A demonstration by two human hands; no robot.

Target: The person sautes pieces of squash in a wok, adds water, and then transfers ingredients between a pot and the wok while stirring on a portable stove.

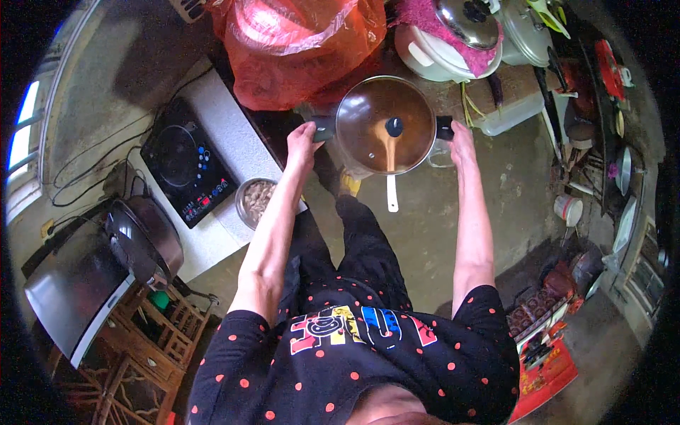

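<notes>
Held above the floor in front of me is a round pot under a glass lid (366, 114) with a black knob. My left hand (301, 141) grips the dark side handle (325, 127) on the left. The opposite black handle (444, 127) is in my right hand (462, 142). Through the glass shows a long utensil, perhaps a ladle; its white handle end (392, 195) sticks out past the rim towards me. To the left, an induction cooker (180, 159) with lit red indicators lies on a white-topped surface, beside a metal bowl (238, 204) of pale food pieces, partly behind my left forearm.
A red plastic bag (297, 64) and a white rice cooker (425, 58) stand beyond the pot. A clear plastic container (512, 117) lies at right. Another dark cooker (146, 239) stands at left, near loose cables (101, 154). Utensils line the right wall.
</notes>
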